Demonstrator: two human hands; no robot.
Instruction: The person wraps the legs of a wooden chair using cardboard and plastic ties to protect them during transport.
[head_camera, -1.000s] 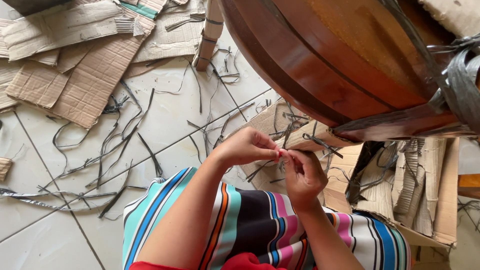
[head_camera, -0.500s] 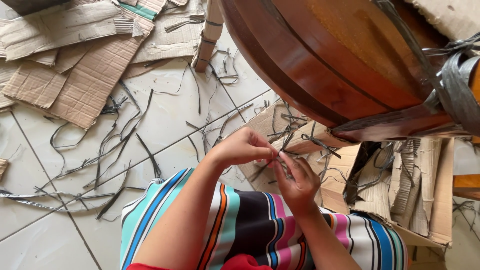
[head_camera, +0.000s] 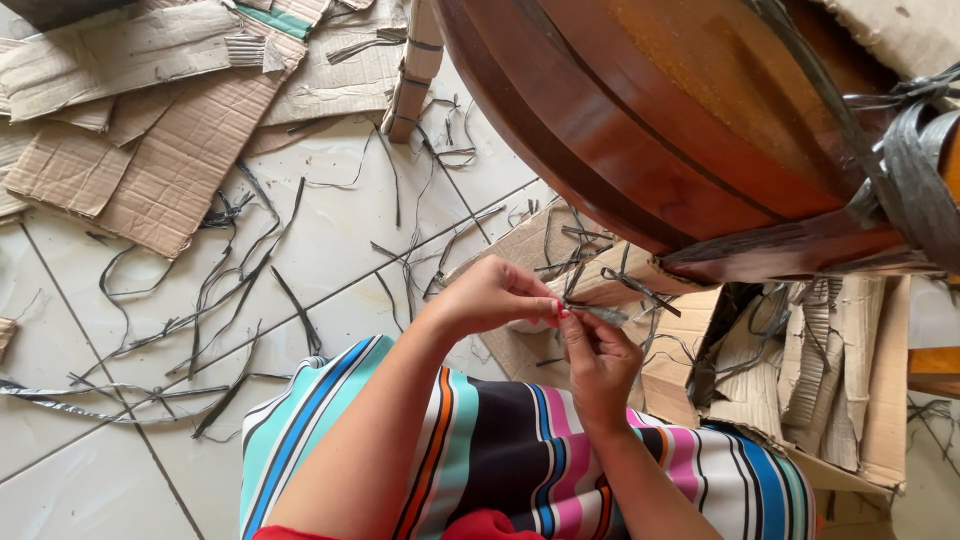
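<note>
Left hand (head_camera: 490, 298) and right hand (head_camera: 598, 358), fingertips pressed together above the striped lap, both pinching a thin, flat, dark grey plastic strip (head_camera: 598, 313) beneath the round brown wooden tabletop (head_camera: 640, 120); a close, even two-handed grip best controls this limp, frayed ribbon.

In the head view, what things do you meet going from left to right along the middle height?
Dark strips on the floor tiles → left hand → thin strip held by both hands → right hand → torn cardboard pile.
</note>
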